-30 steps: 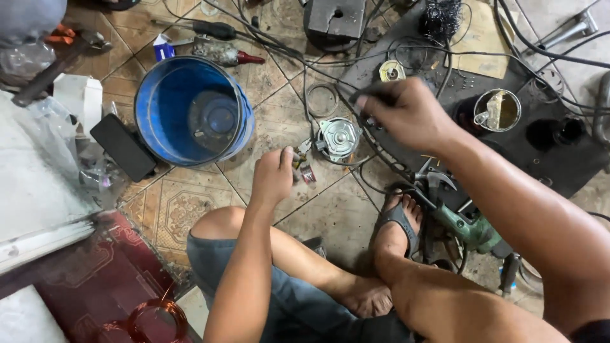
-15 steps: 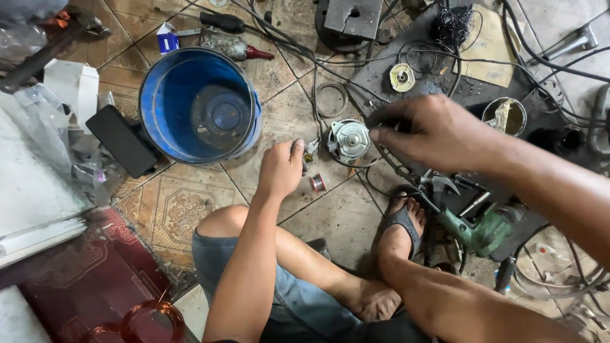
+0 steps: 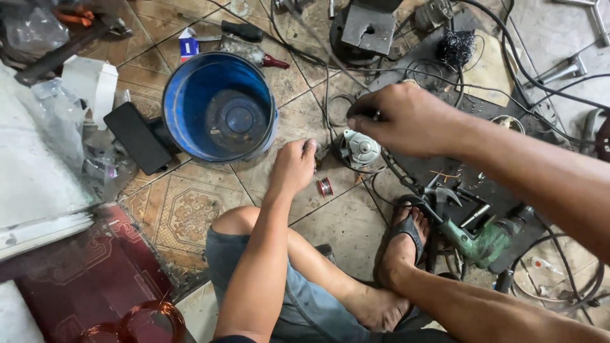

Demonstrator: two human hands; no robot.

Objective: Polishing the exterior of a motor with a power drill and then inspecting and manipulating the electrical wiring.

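A small round grey-and-silver metal motor is seen on the patterned tiled floor, between the two hands.

The left hand, at the motor's nine o'clock, is rested knuckles-down on the tiles, fingers loosely curled and gripping nothing. The right hand, at its one o'clock, is pinched around a thin dark part just above the motor; what it is cannot be told. A small reel of reddish wire lies at seven o'clock, a blue plastic bucket at ten o'clock, and a green power drill at four o'clock.
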